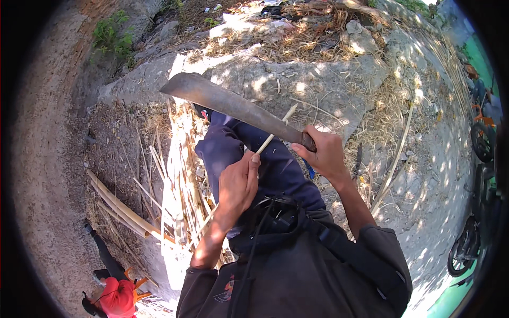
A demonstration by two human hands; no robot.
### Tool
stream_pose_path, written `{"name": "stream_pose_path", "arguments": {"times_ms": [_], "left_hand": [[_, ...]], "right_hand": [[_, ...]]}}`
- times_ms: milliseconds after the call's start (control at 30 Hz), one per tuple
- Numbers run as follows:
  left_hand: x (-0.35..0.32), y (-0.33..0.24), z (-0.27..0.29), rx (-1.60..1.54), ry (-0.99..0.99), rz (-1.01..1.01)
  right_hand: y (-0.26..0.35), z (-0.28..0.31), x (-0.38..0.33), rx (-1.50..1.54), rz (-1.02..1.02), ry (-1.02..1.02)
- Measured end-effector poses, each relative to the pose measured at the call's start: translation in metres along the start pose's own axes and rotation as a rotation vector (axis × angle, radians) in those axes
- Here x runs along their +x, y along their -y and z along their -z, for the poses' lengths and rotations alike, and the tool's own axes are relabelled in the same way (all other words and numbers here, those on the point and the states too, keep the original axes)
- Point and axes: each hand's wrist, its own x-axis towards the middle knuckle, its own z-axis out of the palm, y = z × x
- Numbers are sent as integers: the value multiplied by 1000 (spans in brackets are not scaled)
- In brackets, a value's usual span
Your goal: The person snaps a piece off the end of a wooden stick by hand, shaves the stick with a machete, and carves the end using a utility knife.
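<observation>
My right hand is closed round the short handle of a machete. Its broad, dull grey blade reaches to the upper left, across my dark trousers. A thin, pale bamboo strip is gripped in my left hand, thumb lying along it. The strip slants up to the right and crosses the blade close to the handle. Its frayed upper tip shows beyond the blade. Whether the edge is cutting into the strip cannot be made out.
Many split bamboo strips lie in sunlight left of my legs, with thicker bamboo lengths farther left. Curled shavings litter the ground. A person in red sits at lower left. Motorbikes stand at far right.
</observation>
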Motion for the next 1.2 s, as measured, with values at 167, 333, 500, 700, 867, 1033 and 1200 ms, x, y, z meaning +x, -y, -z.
{"name": "stream_pose_path", "arguments": {"times_ms": [167, 333, 500, 700, 867, 1033, 1200], "left_hand": [[-4, 2, 1, -94, -20, 125], [-2, 15, 1, -445, 115, 102], [-1, 8, 0, -492, 123, 74], [-5, 3, 1, -359, 100, 20], [-1, -1, -4, -360, 68, 47], [-4, 4, -8, -288, 78, 2], [-10, 0, -14, -312, 58, 25]], "right_hand": [[2, 5, -1, -51, 17, 21], [2, 10, -2, -48, 21, 11], [-3, 12, -2, -33, 2, -42], [-19, 18, 8, -32, -127, -83], [-9, 19, 1, 12, 7, -89], [-7, 17, 5, 7, 8, -53], [-20, 10, 8, -1, 11, -86]]}}
